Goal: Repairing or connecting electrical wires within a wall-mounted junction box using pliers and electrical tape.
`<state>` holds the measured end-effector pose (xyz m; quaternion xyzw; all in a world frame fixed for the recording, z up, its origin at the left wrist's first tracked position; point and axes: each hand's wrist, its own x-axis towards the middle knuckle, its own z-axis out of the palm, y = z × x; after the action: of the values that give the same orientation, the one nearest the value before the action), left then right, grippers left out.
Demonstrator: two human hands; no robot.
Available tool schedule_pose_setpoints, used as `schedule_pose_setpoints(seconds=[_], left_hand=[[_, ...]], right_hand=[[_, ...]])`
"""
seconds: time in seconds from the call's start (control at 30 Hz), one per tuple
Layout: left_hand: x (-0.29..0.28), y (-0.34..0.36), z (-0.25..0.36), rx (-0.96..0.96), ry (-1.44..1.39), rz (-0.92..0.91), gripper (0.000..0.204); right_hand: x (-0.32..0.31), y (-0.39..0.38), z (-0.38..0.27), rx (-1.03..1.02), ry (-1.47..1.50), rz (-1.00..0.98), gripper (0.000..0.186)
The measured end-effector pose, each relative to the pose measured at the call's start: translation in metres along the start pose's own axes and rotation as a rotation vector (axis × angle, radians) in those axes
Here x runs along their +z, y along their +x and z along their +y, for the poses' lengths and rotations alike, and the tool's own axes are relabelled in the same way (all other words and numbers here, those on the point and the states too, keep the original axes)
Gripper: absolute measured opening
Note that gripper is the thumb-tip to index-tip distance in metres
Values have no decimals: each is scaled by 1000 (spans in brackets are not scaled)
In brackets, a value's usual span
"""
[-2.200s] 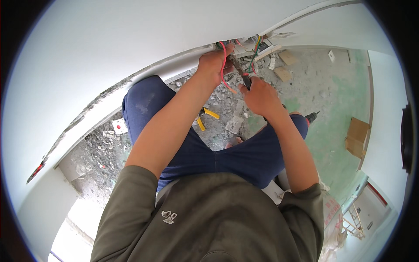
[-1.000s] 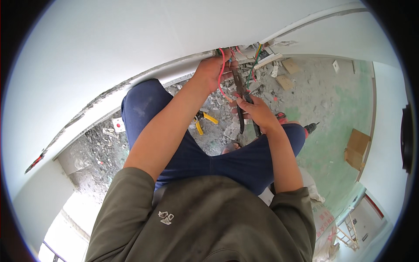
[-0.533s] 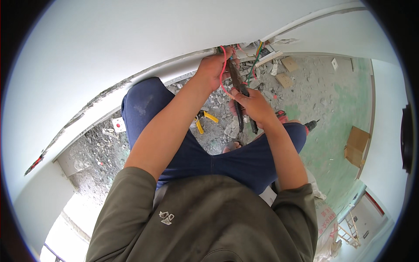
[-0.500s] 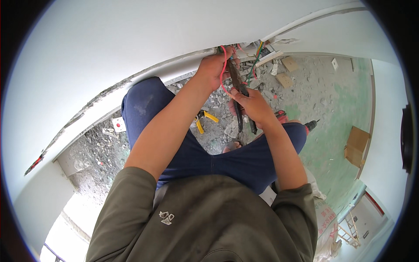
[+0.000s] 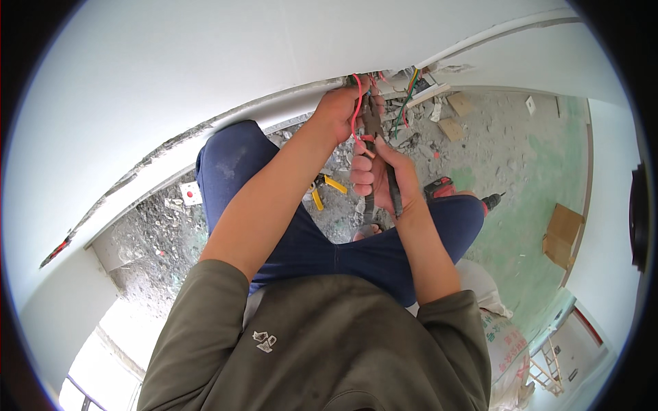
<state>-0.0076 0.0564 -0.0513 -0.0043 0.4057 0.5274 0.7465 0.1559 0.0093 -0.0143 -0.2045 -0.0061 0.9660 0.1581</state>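
My right hand is closed round the dark handles of a pair of pliers. Their jaws point up to the wall opening, beside the fingers of my left hand. That hand is closed at the opening, pinching wires there; its fingertips are partly hidden by the pliers' head. A red wire loops out of the wall over my left hand, and its bare copper end lies by my right fingers. Just right of the pliers, green and yellow wires hang from the wall.
Yellow-handled pliers lie on the rubble between my legs. A red cordless drill is by my right knee. Brown square pieces, a cardboard box and a white sack are to the right. A white socket plate lies left.
My right hand has shifted toward me and turned, its fingers now wrapped round the pliers' handles, which are closer together. The red wire's copper end now shows. My left hand stays at the wall.
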Motion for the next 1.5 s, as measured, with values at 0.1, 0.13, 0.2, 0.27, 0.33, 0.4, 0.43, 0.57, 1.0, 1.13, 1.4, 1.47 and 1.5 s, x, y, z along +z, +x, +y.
schedule_pose_setpoints(seconds=[0.1, 0.13, 0.2, 0.27, 0.33, 0.4, 0.43, 0.57, 1.0, 1.13, 1.4, 1.47, 1.5], left_hand=[[2, 0, 0, -13, 6, -2, 29], [2, 0, 0, -13, 22, 20, 29], [1, -2, -1, 4, 46, 46, 28], [3, -1, -2, 20, 67, 57, 28], [5, -1, -3, 42, 75, 87, 28], [6, -1, -4, 42, 73, 80, 29], [6, -2, -4, 46, 69, 77, 30], [6, -4, -2, 37, 83, 70, 31], [2, -2, -2, 38, 82, 62, 26], [6, -3, -2, 11, 74, 43, 27], [1, -2, -1, 30, 95, 58, 31], [6, -4, -1, 12, 114, 86, 31], [6, -6, -1, -2, 124, 105, 31]], right_hand=[[2, -3, 0, -22, 23, -6, 36], [5, -3, 0, -39, -111, 122, 36], [13, -3, 0, -66, -347, 314, 37], [11, -6, -1, -98, -591, 513, 37], [-6, -8, -3, -166, -1014, 679, 37], [-17, -8, -7, -170, -1218, 690, 36], [-17, -8, -8, -171, -1425, 693, 34], [-5, -5, -7, -228, -1603, 776, 42], [10, -7, -14, -59, -795, 473, 33], [-18, -10, -7, -27, 85, -86, 37], [-13, -11, -8, -109, -874, 450, 49], [-17, -16, -5, -250, -1281, 587, 49], [-20, -17, -3, -393, -1689, 710, 49]])
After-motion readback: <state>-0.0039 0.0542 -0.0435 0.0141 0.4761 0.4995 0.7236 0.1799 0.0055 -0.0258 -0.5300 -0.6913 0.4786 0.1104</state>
